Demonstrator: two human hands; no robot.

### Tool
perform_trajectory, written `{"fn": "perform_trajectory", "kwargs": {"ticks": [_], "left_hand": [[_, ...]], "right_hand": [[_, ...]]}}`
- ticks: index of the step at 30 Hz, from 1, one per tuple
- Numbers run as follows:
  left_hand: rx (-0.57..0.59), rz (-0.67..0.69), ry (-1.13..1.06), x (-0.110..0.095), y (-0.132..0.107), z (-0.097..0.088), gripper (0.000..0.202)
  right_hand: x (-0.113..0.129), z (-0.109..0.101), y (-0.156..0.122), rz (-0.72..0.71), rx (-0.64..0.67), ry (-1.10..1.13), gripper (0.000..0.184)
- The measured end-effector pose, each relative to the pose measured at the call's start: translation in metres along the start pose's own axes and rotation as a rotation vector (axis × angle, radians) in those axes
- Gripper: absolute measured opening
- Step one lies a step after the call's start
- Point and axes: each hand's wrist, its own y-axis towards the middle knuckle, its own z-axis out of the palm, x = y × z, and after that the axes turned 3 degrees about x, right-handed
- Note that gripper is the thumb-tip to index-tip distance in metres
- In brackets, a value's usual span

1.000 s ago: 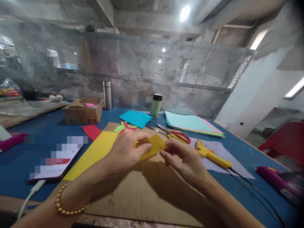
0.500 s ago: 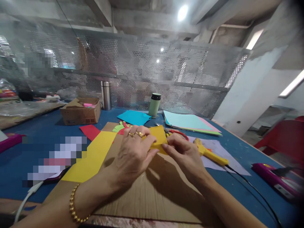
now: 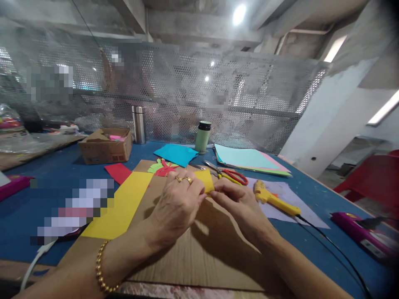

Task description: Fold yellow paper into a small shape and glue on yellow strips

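Note:
Both my hands hold a small piece of yellow paper (image 3: 205,180) above a brown cardboard sheet (image 3: 193,253). My left hand (image 3: 177,203), with rings and a gold bead bracelet, has its fingers pinched on the paper's left side. My right hand (image 3: 240,203) pinches the paper from the right. Most of the paper is hidden between the fingers. A larger yellow paper sheet (image 3: 123,203) lies flat to the left of my hands.
On the blue table (image 3: 56,166) lie red-handled scissors (image 3: 232,174), a yellow glue gun (image 3: 274,199) with a black cord, a red paper piece (image 3: 118,172), a cyan sheet (image 3: 176,153), a paper stack (image 3: 249,160), a cardboard box (image 3: 106,145), a steel flask (image 3: 139,124), a green bottle (image 3: 202,137) and a phone (image 3: 67,211).
The yellow paper has been folded or rolled smaller between my fingers. My left hand has turned over it, showing the rings. Both hands sit slightly farther from me.

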Motion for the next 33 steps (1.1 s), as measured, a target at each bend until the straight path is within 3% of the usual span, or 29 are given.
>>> {"fn": "perform_trajectory", "kwargs": {"ticks": [11, 23, 29, 33], "left_hand": [[0.004, -0.018, 0.036, 0.000, 0.000, 0.003, 0.013], [-0.120, 0.037, 0.101, 0.001, 0.000, 0.005, 0.013], [-0.210, 0.077, 0.114, 0.001, 0.000, 0.010, 0.014], [-0.232, 0.094, 0.107, 0.001, 0.001, 0.012, 0.015]], "right_hand": [[-0.001, 0.002, 0.001, -0.014, -0.035, 0.006, 0.019], [0.008, 0.005, 0.001, -0.018, -0.059, 0.142, 0.021], [0.009, 0.009, 0.001, 0.212, -0.113, 0.318, 0.024], [0.011, 0.010, 0.002, 0.246, -0.116, 0.353, 0.025]]}}
